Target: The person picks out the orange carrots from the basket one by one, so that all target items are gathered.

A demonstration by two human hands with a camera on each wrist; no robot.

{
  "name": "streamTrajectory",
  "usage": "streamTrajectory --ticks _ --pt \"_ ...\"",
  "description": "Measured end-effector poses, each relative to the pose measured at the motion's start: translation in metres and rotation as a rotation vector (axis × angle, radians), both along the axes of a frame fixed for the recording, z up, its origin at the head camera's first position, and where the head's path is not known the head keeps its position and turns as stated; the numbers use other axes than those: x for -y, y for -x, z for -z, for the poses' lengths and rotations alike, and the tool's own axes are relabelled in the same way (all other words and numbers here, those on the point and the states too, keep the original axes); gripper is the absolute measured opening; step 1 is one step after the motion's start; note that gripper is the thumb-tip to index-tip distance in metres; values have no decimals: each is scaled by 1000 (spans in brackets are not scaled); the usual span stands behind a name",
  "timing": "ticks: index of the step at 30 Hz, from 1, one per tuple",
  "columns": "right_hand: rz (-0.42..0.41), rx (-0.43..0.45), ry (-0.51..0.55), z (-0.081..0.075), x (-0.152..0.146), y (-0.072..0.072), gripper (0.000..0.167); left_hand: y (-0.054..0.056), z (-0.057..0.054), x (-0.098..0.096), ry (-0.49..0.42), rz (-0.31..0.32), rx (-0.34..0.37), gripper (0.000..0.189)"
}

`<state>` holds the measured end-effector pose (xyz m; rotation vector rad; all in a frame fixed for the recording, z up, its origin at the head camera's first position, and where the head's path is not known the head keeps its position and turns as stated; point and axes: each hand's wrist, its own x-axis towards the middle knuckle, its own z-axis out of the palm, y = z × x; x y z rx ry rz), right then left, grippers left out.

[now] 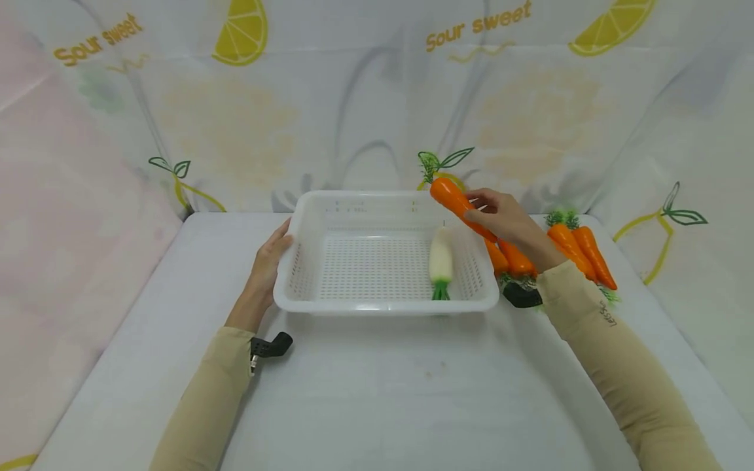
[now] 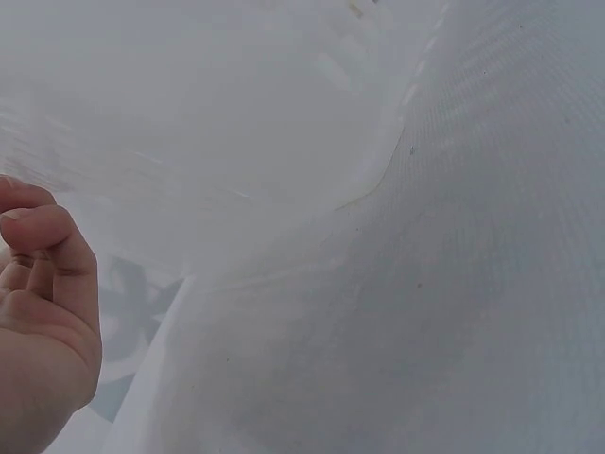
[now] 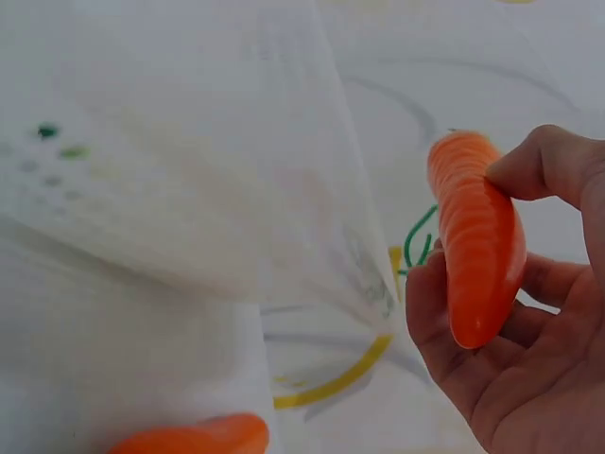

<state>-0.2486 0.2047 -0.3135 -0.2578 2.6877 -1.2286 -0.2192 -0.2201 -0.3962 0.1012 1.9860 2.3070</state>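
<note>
A white plastic basket (image 1: 385, 307) with perforated walls stands on the table. Inside it, toward the right end, lies a white radish (image 1: 441, 256) with a short green top. My left hand (image 1: 268, 265) holds the basket at its left side; in the left wrist view its fingers (image 2: 61, 241) look curled beside the basket wall. Above the basket's back right corner, my right hand (image 1: 508, 219) pinches an orange carrot (image 1: 452, 196), its leafy green top pointing up and left. The right wrist view shows the thumb and fingers around the carrot (image 3: 480, 246).
Right of the basket lie more carrots (image 1: 517, 258), partly hidden by the right arm. Two further carrots (image 1: 595, 255) rest near the table's right edge. A patterned cloth (image 1: 377, 98) hangs behind the white table (image 1: 383, 392).
</note>
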Motion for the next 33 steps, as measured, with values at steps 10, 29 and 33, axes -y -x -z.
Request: streamTrajectory --ticks 10,29,33 --pt "67 -20 2 16 -47 -10 60 -4 -1 0 -39 31 -23 52" --pt "265 -61 -157 46 -163 -37 70 -3 -3 -2 -33 59 -48 52" --pt "308 -39 -189 52 -186 -39 72 -2 -2 0 -8 43 -36 51"
